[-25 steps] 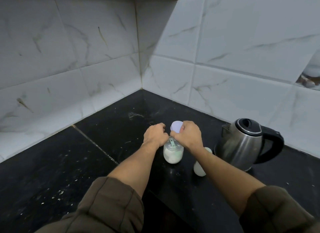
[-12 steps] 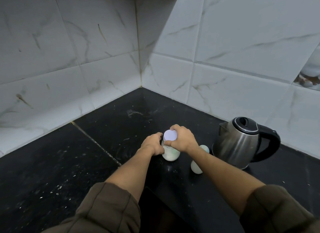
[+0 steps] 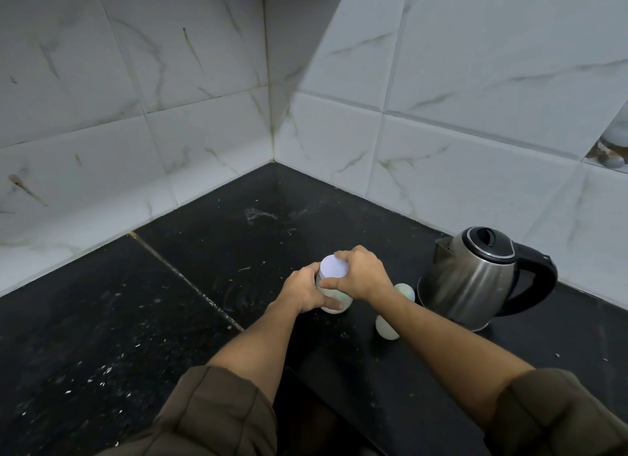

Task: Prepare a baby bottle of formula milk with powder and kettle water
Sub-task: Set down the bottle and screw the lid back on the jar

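Note:
A small clear jar of white powder (image 3: 337, 302) stands on the black countertop (image 3: 204, 262). A pale lavender lid (image 3: 334, 266) sits on top of it. My left hand (image 3: 302, 291) grips the jar's side. My right hand (image 3: 361, 275) curls around the lid from the right. A white baby bottle (image 3: 387, 328) lies on the counter just right of the jar, partly hidden under my right forearm. A steel kettle (image 3: 475, 279) with a black lid and handle stands further right.
White marble-look tiled walls (image 3: 170, 99) meet in a corner behind the counter. A seam (image 3: 183, 279) runs diagonally across the counter left of my hands. White specks are scattered over the left slab.
The lid, held above the open jar a second ago, now sits on the jar. Both hands have come down onto the jar, and the scoop inside is hidden.

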`<action>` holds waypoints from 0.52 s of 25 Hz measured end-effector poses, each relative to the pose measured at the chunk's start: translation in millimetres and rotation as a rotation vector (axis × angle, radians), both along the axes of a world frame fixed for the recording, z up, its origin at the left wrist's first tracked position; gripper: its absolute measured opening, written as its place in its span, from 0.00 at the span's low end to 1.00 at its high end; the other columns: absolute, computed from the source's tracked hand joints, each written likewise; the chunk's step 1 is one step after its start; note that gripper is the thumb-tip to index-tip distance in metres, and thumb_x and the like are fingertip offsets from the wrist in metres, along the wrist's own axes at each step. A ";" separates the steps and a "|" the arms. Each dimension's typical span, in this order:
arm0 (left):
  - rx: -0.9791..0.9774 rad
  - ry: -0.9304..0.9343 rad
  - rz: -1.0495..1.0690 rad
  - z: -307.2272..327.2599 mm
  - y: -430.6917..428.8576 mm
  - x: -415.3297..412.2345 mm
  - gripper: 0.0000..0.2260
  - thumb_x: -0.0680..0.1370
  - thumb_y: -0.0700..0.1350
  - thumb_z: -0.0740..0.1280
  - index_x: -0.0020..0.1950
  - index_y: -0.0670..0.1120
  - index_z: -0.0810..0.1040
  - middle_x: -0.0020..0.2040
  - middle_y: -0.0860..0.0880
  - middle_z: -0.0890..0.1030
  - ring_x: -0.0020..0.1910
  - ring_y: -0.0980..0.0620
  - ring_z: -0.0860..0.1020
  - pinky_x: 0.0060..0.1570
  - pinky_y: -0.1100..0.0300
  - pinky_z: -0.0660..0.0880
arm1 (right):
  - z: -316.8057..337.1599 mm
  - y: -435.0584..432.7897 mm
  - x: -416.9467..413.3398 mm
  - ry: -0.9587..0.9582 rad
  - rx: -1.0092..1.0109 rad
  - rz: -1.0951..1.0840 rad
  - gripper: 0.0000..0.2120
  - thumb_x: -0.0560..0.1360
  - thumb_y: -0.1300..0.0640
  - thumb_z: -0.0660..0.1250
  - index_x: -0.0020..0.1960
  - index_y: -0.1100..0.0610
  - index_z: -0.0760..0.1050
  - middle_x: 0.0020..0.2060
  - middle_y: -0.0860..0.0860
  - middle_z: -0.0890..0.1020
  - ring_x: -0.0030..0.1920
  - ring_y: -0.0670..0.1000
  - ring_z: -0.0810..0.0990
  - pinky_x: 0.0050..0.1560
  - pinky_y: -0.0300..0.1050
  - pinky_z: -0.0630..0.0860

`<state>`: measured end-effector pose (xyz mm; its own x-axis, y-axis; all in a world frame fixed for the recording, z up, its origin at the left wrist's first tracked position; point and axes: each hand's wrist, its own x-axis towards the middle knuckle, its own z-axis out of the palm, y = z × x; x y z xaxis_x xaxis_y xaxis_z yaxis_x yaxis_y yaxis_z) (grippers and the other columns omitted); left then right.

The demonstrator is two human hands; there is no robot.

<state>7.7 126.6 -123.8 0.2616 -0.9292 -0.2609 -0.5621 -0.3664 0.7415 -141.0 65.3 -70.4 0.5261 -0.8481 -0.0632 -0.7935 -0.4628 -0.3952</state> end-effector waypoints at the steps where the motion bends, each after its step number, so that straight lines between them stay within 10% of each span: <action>1: -0.010 0.004 0.010 -2.2 -0.3 -0.3 0.36 0.60 0.53 0.86 0.65 0.55 0.77 0.53 0.57 0.82 0.54 0.56 0.77 0.52 0.57 0.74 | 0.3 0.5 -0.4 0.006 -0.004 0.000 0.40 0.69 0.33 0.75 0.76 0.49 0.72 0.62 0.51 0.75 0.60 0.53 0.77 0.57 0.46 0.75; 5: -0.036 -0.015 0.027 -7.2 -0.4 -1.8 0.42 0.57 0.57 0.85 0.70 0.57 0.75 0.55 0.59 0.82 0.59 0.53 0.78 0.61 0.50 0.78 | -1.0 4.1 2.4 0.045 -0.011 -0.035 0.43 0.67 0.27 0.73 0.73 0.51 0.73 0.59 0.51 0.73 0.56 0.53 0.77 0.55 0.48 0.78; 13: -0.035 -0.093 0.025 -1.4 -1.2 -5.2 0.38 0.59 0.58 0.84 0.67 0.58 0.76 0.56 0.57 0.81 0.58 0.52 0.78 0.59 0.52 0.77 | 3.6 8.6 -8.5 0.051 -0.267 -0.240 0.36 0.80 0.28 0.51 0.31 0.56 0.73 0.34 0.50 0.77 0.38 0.54 0.78 0.39 0.46 0.73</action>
<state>2.4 125.4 -125.2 0.3060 -0.9304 -0.2018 -0.6200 -0.3556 0.6994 -149.5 74.0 -66.8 0.3123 -0.9370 0.1563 -0.9076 -0.3429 -0.2424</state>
